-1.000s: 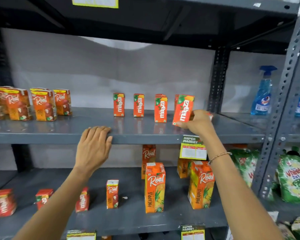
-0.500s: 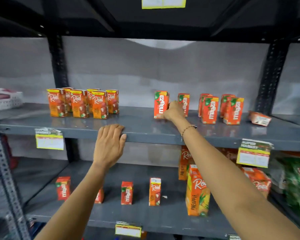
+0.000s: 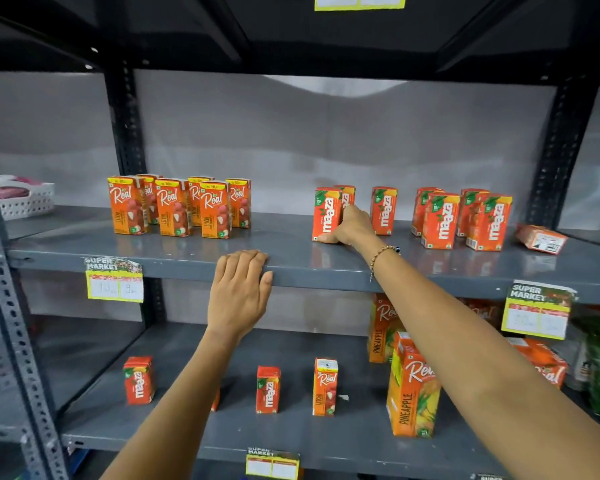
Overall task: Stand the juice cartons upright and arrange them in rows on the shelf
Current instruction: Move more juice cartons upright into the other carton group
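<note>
On the grey upper shelf (image 3: 274,247), my right hand (image 3: 352,226) grips the leftmost upright Maaza carton (image 3: 326,214) at its right side and base. A second Maaza carton (image 3: 347,195) stands just behind it. Another upright Maaza carton (image 3: 383,211) is to the right, then a cluster of several Maaza cartons (image 3: 465,220). One carton (image 3: 541,239) lies flat at the far right of the shelf. Several Real litchi cartons (image 3: 177,206) stand grouped at the left. My left hand (image 3: 239,296) rests flat, fingers over the shelf's front edge, holding nothing.
The lower shelf (image 3: 291,441) carries small upright Maaza (image 3: 138,380) and Real cartons (image 3: 324,388) and tall Real pineapple cartons (image 3: 413,393). A white basket (image 3: 25,200) sits far left. Price labels (image 3: 114,280) hang on the shelf edges. Steel uprights (image 3: 127,133) frame the bay.
My right hand left the tilted carton at the right end, moved left along the shelf and now holds the leftmost Maaza carton. The view swung left. My left hand stayed on the edge.
</note>
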A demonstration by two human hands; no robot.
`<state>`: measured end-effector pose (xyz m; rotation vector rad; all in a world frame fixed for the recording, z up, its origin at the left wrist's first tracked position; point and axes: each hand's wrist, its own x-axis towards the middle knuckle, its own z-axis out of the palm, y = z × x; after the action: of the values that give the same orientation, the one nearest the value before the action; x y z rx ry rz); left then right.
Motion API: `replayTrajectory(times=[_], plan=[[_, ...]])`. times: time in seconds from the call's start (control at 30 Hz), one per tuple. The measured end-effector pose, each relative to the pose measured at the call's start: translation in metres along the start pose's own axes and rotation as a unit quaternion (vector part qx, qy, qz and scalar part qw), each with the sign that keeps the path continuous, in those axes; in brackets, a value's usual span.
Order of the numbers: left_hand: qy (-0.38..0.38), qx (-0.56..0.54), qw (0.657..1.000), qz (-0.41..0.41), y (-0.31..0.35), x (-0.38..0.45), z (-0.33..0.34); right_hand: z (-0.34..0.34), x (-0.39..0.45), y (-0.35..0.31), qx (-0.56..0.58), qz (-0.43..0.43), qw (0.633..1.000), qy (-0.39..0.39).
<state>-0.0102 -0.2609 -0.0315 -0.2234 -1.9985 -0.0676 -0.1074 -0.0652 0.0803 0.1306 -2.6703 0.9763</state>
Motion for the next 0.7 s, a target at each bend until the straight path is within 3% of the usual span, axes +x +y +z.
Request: replayTrajectory(times=[0.2, 0.3, 0.37, 0.43, 0.57, 0.7], plan=[[-0.005, 0.003, 1.0, -0.003, 0.003, 0.0, -0.002, -0.02, -0.019, 0.012, 0.016, -0.019, 1.0, -0.016], [0.013, -0.01, 0.999, -0.035, 0.008, 0.003, -0.004, -0.051, -0.037, 0.036, 0.075, -0.077, 0.986, 0.127], [0.023, -0.023, 0.996, -0.089, 0.017, 0.008, -0.007, -0.083, -0.051, 0.061, 0.134, -0.126, 0.955, 0.235], [0.023, -0.029, 0.992, -0.121, 0.032, 0.012, -0.007, -0.117, -0.058, 0.091, 0.21, -0.134, 0.923, 0.293], [0.032, -0.06, 0.995, -0.079, 0.086, 0.008, 0.003, -0.173, -0.054, 0.167, 0.309, -0.008, 0.873, 0.376], [0.021, -0.102, 0.994, -0.035, 0.15, 0.013, 0.013, -0.203, -0.05, 0.229, 0.208, 0.135, 0.852, 0.461]])
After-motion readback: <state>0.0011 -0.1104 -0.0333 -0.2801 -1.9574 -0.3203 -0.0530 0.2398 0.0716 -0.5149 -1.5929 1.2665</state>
